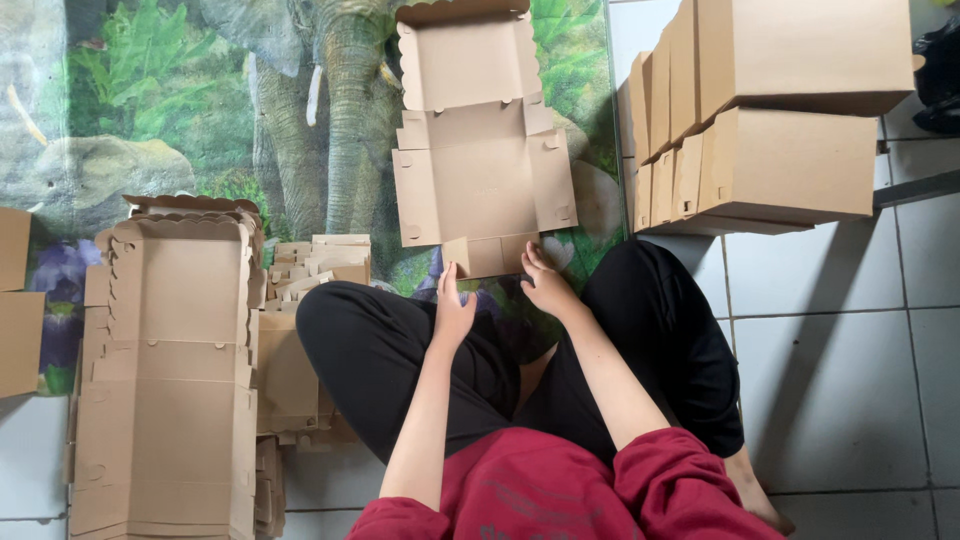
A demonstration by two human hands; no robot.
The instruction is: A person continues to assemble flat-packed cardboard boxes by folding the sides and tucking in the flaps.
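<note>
A brown die-cut cardboard box blank (483, 165) lies unfolded, flat on the mat.

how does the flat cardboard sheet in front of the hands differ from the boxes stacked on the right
The cardboard sheet lies unfolded on the mat, its flaps and scalloped edge spread out; the stacked boxes are folded into closed blocks. The sheet lies alone, with both hands at its near flap, the left hand and the right hand; the boxes sit piled, untouched, on the tiles. Both are plain brown cardboard.

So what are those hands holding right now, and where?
Both hands, left and right, are at the near flap of the flat cardboard box. Fingertips touch its edge; a real grip cannot be told.
</note>
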